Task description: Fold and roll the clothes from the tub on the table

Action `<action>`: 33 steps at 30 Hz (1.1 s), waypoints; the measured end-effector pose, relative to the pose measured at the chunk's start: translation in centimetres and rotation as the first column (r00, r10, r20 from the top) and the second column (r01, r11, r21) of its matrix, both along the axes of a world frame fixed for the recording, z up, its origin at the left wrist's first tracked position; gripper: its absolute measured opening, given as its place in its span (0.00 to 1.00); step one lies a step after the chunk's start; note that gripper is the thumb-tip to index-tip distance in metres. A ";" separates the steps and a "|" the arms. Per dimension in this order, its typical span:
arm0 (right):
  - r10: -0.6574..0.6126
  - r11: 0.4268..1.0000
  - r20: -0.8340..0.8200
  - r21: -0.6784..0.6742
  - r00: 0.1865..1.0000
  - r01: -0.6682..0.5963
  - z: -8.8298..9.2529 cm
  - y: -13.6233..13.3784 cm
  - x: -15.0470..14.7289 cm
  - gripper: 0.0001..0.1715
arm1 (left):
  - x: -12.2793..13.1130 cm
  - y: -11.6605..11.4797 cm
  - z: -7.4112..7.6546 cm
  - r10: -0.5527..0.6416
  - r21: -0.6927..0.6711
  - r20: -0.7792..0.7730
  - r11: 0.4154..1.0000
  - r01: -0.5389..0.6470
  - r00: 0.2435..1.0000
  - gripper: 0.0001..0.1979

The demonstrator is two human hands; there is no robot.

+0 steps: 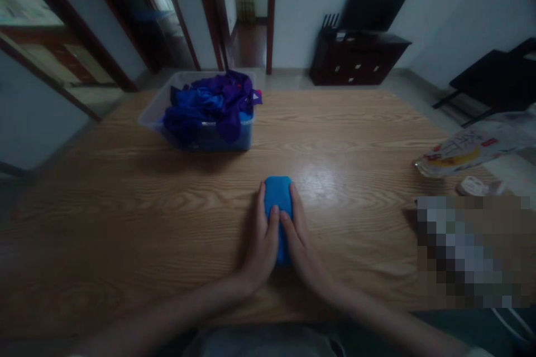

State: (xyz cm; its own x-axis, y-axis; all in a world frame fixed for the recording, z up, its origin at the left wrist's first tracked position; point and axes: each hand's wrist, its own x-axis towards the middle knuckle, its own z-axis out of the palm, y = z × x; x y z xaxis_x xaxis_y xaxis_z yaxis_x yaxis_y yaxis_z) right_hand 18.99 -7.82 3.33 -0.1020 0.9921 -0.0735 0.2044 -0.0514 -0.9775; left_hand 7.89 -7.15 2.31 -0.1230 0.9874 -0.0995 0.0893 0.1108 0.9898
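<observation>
Small bright-blue folded cloth bundle (278,201), lying flat near the front middle of the wide wood-grain table (360,134), pinned under both palms. Left hand (263,240) on the near-left edge, fingers stretched out and flat, not curled, pressing rather than gripping; right hand (298,240) mirroring it on the right edge, fingers likewise extended along the cloth, thumbs meeting over the middle. By the look of it, a pressing-flat of the fold: best done with even weight from both sides, edges kept square between the fingers, palms sliding outward so no crease bunches underneath. Further back and to the left, a clear plastic tub (156,111) heaped with crumpled blue and purple garments (209,103), well apart from the bundle. Off at the right edge, a crinkled white-and-yellow plastic packet (469,150), a small pale object just beside it, too dim to identify. Glare patch on the tabletop just beyond the fingertips. Beyond the table, dim room: dark wooden cabinet (358,56) against a pale wall, open doorway with reddish frame (270,11).
</observation>
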 end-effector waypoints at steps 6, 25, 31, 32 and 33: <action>0.037 0.998 0.007 0.055 0.999 -0.037 -0.3 3.5 -0.4 0.46 | -0.2 3.1 -0.3 0.044 0.077 -0.012 0.996 -0.043 0.999 0.32; 0.000 0.990 0.115 0.139 0.993 -0.016 -2.5 4.3 -0.3 0.42 | -0.5 3.3 -1.6 0.009 0.042 -0.070 0.999 -0.006 0.997 0.32; 0.045 0.942 0.344 0.297 0.938 -0.154 -2.4 4.8 0.3 0.37 | -0.5 3.3 -1.7 0.001 0.061 -0.141 0.998 0.007 0.990 0.31; 0.054 0.940 0.355 0.296 0.933 -0.167 -2.4 4.8 0.4 0.37 | -0.5 3.3 -1.8 -0.005 0.066 -0.155 0.998 0.015 0.988 0.31; 0.058 0.941 0.357 0.292 0.932 -0.170 -2.4 4.7 0.4 0.37 | -0.5 3.2 -1.8 -0.013 0.067 -0.165 0.997 0.024 0.986 0.31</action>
State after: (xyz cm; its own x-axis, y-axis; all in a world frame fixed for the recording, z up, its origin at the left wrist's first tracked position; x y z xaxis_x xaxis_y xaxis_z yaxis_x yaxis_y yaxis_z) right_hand 19.41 -3.10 0.96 -0.2407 0.9523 0.1877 0.5116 0.2888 -0.8092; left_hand 7.38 -3.90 0.55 -0.1138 0.9934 -0.0114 0.2530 0.0401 0.9666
